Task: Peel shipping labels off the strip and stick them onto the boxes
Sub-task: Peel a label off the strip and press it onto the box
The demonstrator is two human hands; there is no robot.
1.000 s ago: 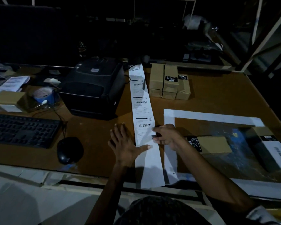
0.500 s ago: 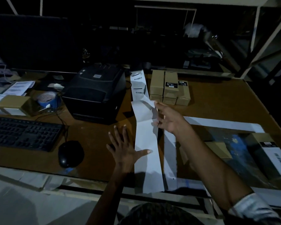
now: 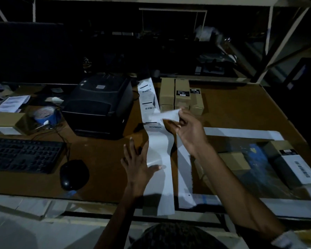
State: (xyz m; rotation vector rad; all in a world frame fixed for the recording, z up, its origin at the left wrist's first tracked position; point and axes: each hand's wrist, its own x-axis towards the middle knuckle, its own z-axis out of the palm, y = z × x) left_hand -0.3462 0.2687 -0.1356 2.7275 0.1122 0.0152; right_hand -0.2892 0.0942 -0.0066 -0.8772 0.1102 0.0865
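The left hand [image 3: 139, 163] is lying spread on the strip [image 3: 159, 159] near the bench's front edge; the right hand [image 3: 188, 130] is pinching a label [image 3: 169, 115] above it.

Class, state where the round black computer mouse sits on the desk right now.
In the head view, the round black computer mouse sits on the brown desk at the left, just right of the black keyboard and left of the left hand.

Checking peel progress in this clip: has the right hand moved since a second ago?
Yes. The right hand, pinching a peeled label, has lifted off the strip and gone away from the person, toward the stacked boxes.
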